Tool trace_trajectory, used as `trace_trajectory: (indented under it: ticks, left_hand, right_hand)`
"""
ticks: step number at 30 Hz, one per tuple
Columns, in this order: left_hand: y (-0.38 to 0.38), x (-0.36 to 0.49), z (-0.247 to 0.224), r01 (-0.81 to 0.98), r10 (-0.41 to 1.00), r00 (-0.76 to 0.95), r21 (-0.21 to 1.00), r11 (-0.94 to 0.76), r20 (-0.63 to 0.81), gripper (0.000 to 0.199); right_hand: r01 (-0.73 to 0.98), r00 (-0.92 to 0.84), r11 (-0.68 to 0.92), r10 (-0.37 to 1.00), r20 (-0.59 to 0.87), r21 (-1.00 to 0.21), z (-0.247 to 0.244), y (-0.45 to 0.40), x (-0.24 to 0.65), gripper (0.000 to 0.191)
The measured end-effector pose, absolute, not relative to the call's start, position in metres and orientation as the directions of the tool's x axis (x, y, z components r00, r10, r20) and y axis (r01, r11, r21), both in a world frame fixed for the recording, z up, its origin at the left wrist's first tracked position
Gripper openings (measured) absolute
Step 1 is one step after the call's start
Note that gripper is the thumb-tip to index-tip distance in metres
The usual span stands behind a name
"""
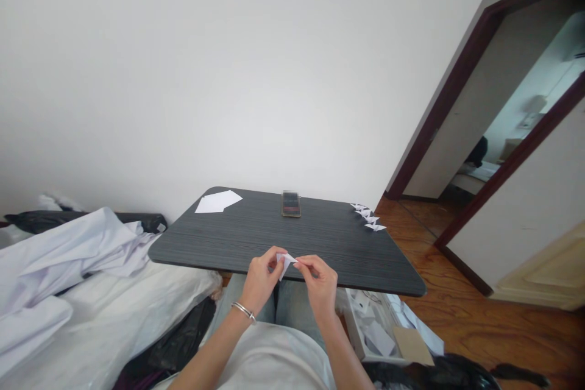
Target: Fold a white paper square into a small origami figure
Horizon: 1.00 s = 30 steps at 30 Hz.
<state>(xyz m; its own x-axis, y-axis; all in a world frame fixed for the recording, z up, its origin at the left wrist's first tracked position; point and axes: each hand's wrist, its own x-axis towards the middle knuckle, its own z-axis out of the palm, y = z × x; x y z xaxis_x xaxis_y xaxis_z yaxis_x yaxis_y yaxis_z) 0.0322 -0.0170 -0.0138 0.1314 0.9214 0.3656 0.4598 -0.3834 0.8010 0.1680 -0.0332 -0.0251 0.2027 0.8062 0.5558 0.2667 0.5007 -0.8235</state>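
Note:
Between my hands, just above the table's near edge, is a small piece of folded white paper (285, 263) with pointed corners. My left hand (264, 273) pinches its left side between thumb and fingers. The right tip of the paper is pinched by the thumb and fingertips of my right hand (319, 280). Several folded white paper figures (369, 217) with pointed ends stand in a row along the table's right side. At the far left of the table lie white paper sheets (218, 201), overlapping one another.
The dark table (247, 228) stands against a white wall. A phone-like object (291, 203) is at its back middle. White cloth (86, 244) and plastic are heaped on the left. Below right sits a white box (361, 329) of papers, and a doorway opens beyond the wooden floor (525, 341).

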Motion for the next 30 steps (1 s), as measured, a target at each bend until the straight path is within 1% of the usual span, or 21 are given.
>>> trace_trajectory:
  ticks: [10, 14, 19, 21, 24, 28, 30]
  left_hand:
    - [-0.015, 0.032, -0.018, 0.435, 0.922, 0.119, 0.815, -0.383, 0.369, 0.021]
    - [-0.013, 0.033, -0.022, 0.314, 0.947, 0.105, 0.894, -0.320, 0.303, 0.019]
    - [-0.009, 0.033, -0.024, 0.053, 0.975, 0.122, 0.980, -0.194, 0.186, 0.018]
    - [-0.008, 0.033, -0.023, -0.040, 0.980, 0.114, 0.987, -0.158, 0.161, 0.017]
    - [-0.008, 0.033, -0.019, -0.111, 0.988, 0.076, 0.986, -0.127, 0.136, 0.015]
    - [-0.008, 0.033, -0.018, -0.147, 0.992, 0.032, 0.983, -0.114, 0.120, 0.014]
    - [-0.009, 0.034, -0.018, -0.169, 0.992, 0.014, 0.978, -0.122, 0.126, 0.013]
  right_hand:
    - [0.335, 0.150, 0.536, 0.782, 0.605, -0.775, -0.021, -0.037, 0.164, 0.014]
    - [0.337, 0.100, 0.549, 0.787, 0.609, -0.765, -0.021, -0.038, 0.164, 0.014]
    - [0.321, 0.079, 0.555, 0.791, 0.606, -0.767, -0.021, -0.039, 0.164, 0.015]
    - [0.290, 0.085, 0.539, 0.809, 0.582, -0.791, -0.022, -0.038, 0.163, 0.014]
    - [0.204, 0.095, 0.487, 0.854, 0.512, -0.849, -0.024, -0.036, 0.161, 0.011]
    - [0.004, 0.094, 0.338, 0.937, 0.337, -0.941, -0.028, -0.032, 0.158, 0.013]
    - [-0.114, 0.098, 0.253, 0.965, 0.243, -0.961, -0.029, -0.031, 0.157, 0.019]
